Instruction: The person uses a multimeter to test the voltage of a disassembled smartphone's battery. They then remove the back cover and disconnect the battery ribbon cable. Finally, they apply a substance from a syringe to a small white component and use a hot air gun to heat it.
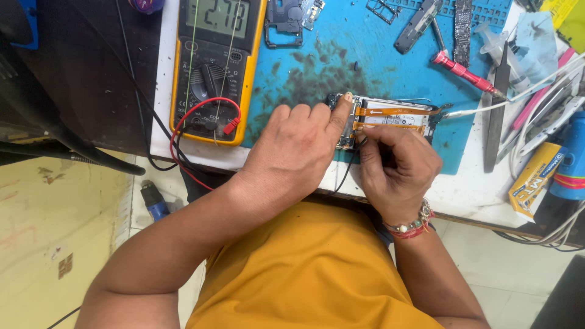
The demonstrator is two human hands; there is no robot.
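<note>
Fingertip of your left hand [297, 143] pressing the top edge of the opened grey phone with orange ribbon cables [390, 119], on the stained blue rubber mat [304, 73], your right hand [396, 164] pinched closed at its lower edge, whether on a tool you cannot tell, yellow multimeter [216, 67] to the left.

White workbench [469, 201] carrying a stained blue mat [317, 67]. Yellow multimeter [216, 67] at ten o'clock, opened phone [396, 119] dead centre, red screwdriver [463, 72] and grey blade tool [496, 116] at two o'clock.
</note>
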